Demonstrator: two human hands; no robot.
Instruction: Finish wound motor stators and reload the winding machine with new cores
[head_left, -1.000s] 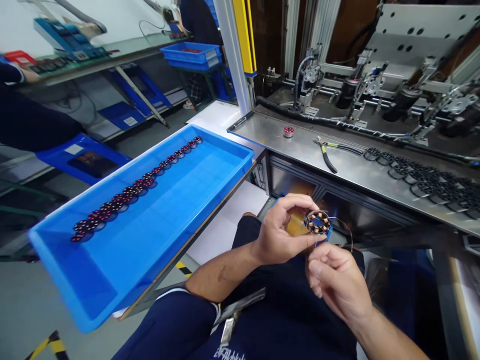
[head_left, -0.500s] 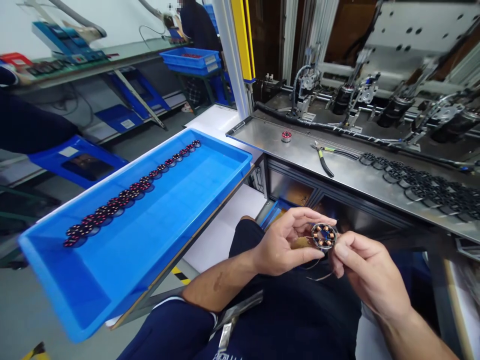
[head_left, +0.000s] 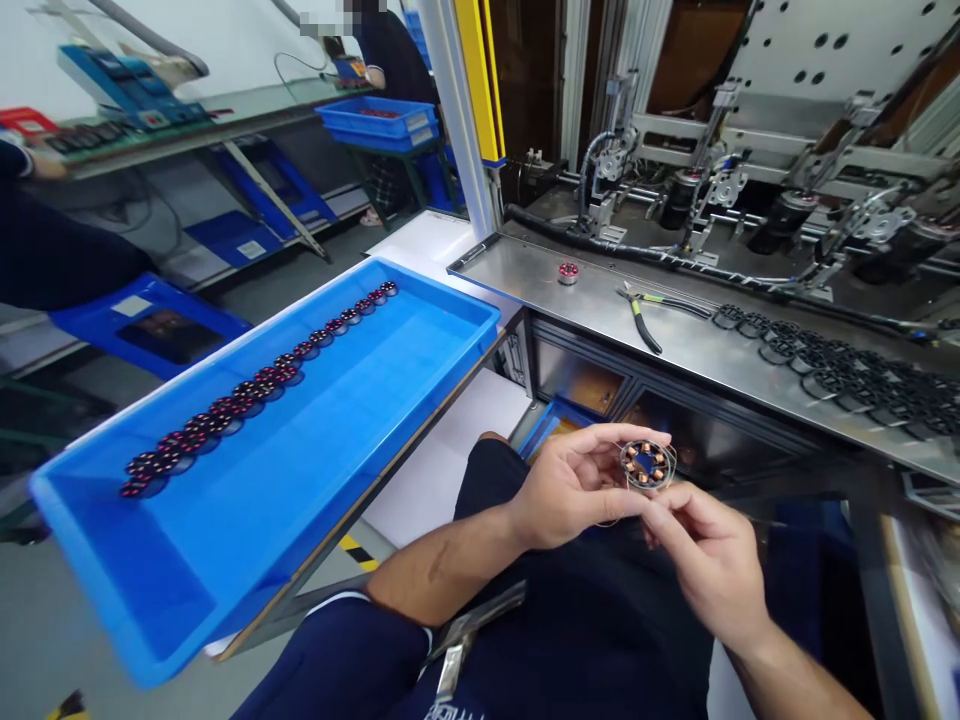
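Note:
Over my lap, my left hand (head_left: pixel 571 485) pinches a small round stator (head_left: pixel 646 463) with copper windings between thumb and fingers. My right hand (head_left: pixel 703 558) sits just below and right of it, fingertips closed on the stator's lower edge and on thin wire ends trailing from it. To my left a blue tray (head_left: pixel 352 420) holds a long row of wound stators (head_left: pixel 247 390) along its far side.
A steel bench (head_left: pixel 675 335) ahead carries one wound stator (head_left: pixel 568 272), pliers (head_left: pixel 643 320) and several empty black cores (head_left: pixel 840 365). Winding machinery (head_left: pixel 750 200) stands behind. Other people work at benches far left and in the back. A blue bin (head_left: pixel 379 115) sits in the background.
My right hand came up from below the stator to its lower right edge and took hold of the wire ends. The loose wire loop has been drawn in closer.

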